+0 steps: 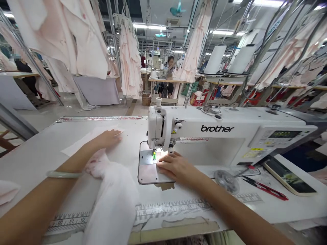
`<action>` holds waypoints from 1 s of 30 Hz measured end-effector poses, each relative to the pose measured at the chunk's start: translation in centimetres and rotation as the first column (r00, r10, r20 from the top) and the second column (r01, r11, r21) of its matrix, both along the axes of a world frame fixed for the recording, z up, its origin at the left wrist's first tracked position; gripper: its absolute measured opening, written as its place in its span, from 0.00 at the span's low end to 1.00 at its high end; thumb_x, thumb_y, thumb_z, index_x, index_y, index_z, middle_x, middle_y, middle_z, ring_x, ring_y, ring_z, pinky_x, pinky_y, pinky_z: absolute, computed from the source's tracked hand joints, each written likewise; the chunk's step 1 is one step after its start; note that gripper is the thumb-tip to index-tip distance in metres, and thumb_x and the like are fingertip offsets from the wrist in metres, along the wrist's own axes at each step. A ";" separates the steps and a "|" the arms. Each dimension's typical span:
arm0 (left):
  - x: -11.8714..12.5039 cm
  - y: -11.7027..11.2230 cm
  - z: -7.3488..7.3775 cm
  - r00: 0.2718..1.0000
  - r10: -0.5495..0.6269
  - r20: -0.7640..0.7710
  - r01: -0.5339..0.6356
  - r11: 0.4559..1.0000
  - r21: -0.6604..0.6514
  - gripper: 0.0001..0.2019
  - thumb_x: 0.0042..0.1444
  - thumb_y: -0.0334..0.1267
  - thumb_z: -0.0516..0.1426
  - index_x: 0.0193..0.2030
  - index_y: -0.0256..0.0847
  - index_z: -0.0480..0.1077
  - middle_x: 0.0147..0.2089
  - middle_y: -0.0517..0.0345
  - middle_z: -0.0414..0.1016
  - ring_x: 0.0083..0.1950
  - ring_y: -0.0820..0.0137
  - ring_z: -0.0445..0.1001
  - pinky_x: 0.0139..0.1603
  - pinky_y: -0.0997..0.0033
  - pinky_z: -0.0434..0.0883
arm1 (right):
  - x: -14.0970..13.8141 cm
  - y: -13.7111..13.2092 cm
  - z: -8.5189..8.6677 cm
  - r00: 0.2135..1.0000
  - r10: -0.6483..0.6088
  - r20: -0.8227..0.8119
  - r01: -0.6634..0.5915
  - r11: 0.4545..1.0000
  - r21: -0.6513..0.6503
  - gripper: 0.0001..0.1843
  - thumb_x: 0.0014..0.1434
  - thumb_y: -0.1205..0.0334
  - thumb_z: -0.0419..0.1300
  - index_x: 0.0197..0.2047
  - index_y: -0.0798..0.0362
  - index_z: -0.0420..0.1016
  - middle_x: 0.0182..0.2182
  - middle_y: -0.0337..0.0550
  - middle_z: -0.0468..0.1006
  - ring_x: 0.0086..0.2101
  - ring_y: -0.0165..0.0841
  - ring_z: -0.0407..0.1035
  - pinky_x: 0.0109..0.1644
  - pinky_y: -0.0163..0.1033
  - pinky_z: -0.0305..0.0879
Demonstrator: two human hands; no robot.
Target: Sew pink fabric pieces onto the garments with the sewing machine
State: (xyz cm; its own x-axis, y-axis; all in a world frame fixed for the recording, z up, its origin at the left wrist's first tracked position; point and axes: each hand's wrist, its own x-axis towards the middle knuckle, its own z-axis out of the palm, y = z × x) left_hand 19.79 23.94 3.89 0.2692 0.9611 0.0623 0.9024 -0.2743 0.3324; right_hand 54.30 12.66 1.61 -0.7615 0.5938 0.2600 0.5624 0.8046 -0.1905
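Observation:
My left hand [110, 138] lies flat with fingers stretched out on a white fabric piece [84, 143] on the sewing table [38, 153], left of the machine. A pale pink garment [112, 200] runs from under my left forearm down over the table's front edge. My right hand [171, 166] rests fingers-down on the metal needle plate [146, 170] just right of the presser foot [154, 156] of the white Brother sewing machine [217, 131]; its fingers are together and flat, and I see nothing gripped in them.
Red thread snips [265, 189], a phone [288, 177] and a clear bobbin-like disc [227, 180] lie right of my hand. A ruler tape [178, 207] runs along the table front. Pink garments hang overhead; another person sits at a far machine [170, 73].

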 end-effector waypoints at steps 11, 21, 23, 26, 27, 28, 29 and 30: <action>-0.2 -12.2 1.4 0.985 -0.121 0.126 0.160 0.915 -0.371 0.29 0.43 0.43 0.65 0.56 0.48 0.73 0.46 0.57 0.77 0.44 0.62 0.76 0.44 0.69 0.70 | -10.7 -9.1 -0.3 0.969 -0.248 -0.015 0.239 0.946 -0.217 0.14 0.59 0.55 0.67 0.41 0.55 0.72 0.44 0.48 0.72 0.45 0.44 0.64 0.48 0.47 0.63; -0.6 -14.4 2.3 0.845 -0.054 0.532 -0.040 0.986 0.164 0.06 0.60 0.42 0.51 0.37 0.43 0.60 0.48 0.53 0.69 0.49 0.66 0.70 0.43 0.71 0.70 | -8.4 -9.3 5.8 0.761 -0.279 -0.586 0.155 0.955 -0.254 0.04 0.69 0.65 0.49 0.41 0.50 0.63 0.30 0.36 0.72 0.29 0.30 0.65 0.32 0.32 0.56; -2.1 -16.2 1.6 0.802 -0.156 0.577 0.034 0.976 0.216 0.08 0.60 0.44 0.55 0.35 0.44 0.61 0.51 0.53 0.71 0.56 0.63 0.69 0.50 0.68 0.71 | -8.3 -10.6 5.6 0.825 -0.124 -0.551 0.048 0.988 -0.149 0.04 0.69 0.63 0.51 0.41 0.50 0.66 0.33 0.37 0.75 0.32 0.30 0.68 0.36 0.33 0.58; -5.2 -18.9 0.2 0.918 -0.232 0.323 0.242 0.970 0.009 0.07 0.58 0.45 0.58 0.38 0.46 0.69 0.54 0.54 0.74 0.65 0.57 0.66 0.62 0.57 0.67 | -8.2 -12.3 3.5 0.937 0.156 -0.312 -0.207 0.969 -0.135 0.07 0.69 0.57 0.55 0.41 0.50 0.70 0.33 0.35 0.78 0.33 0.30 0.71 0.38 0.33 0.60; -6.1 -19.8 -0.1 0.943 -0.249 0.219 0.268 0.961 -0.065 0.07 0.58 0.45 0.59 0.41 0.48 0.71 0.57 0.54 0.74 0.67 0.56 0.64 0.65 0.53 0.64 | -8.0 -12.6 2.9 0.943 0.216 -0.253 -0.266 0.946 -0.185 0.08 0.69 0.55 0.56 0.41 0.50 0.71 0.34 0.35 0.79 0.35 0.29 0.72 0.39 0.32 0.61; -6.8 -20.5 -0.2 0.955 -0.263 0.138 0.278 0.955 -0.105 0.09 0.58 0.45 0.59 0.45 0.49 0.72 0.59 0.55 0.72 0.68 0.56 0.63 0.67 0.51 0.61 | -7.7 -12.7 2.4 0.948 0.229 -0.222 -0.279 0.934 -0.225 0.09 0.69 0.54 0.57 0.42 0.50 0.72 0.36 0.35 0.79 0.37 0.29 0.72 0.41 0.31 0.62; -7.1 -21.1 -0.1 0.960 -0.265 0.093 0.274 0.956 -0.100 0.10 0.59 0.44 0.58 0.47 0.50 0.73 0.61 0.56 0.72 0.68 0.56 0.63 0.68 0.50 0.60 | -7.4 -12.5 2.2 0.957 0.202 -0.208 -0.252 0.934 -0.252 0.09 0.69 0.54 0.57 0.43 0.50 0.72 0.39 0.36 0.79 0.40 0.29 0.73 0.45 0.31 0.63; -7.1 -21.5 0.0 0.961 -0.263 0.081 0.269 0.961 -0.064 0.10 0.60 0.44 0.57 0.47 0.50 0.73 0.60 0.57 0.72 0.67 0.57 0.65 0.68 0.52 0.61 | -6.9 -12.3 2.2 0.967 0.151 -0.205 -0.202 0.944 -0.261 0.09 0.69 0.55 0.57 0.45 0.51 0.72 0.42 0.38 0.79 0.43 0.31 0.72 0.50 0.33 0.62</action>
State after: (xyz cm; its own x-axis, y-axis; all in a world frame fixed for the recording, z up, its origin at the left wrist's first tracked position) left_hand 12.66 2.42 3.93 0.5131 0.8580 0.0227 0.7734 -0.4736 0.4213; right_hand 47.38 0.36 3.79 -0.8167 0.5219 0.2461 0.3517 0.7883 -0.5048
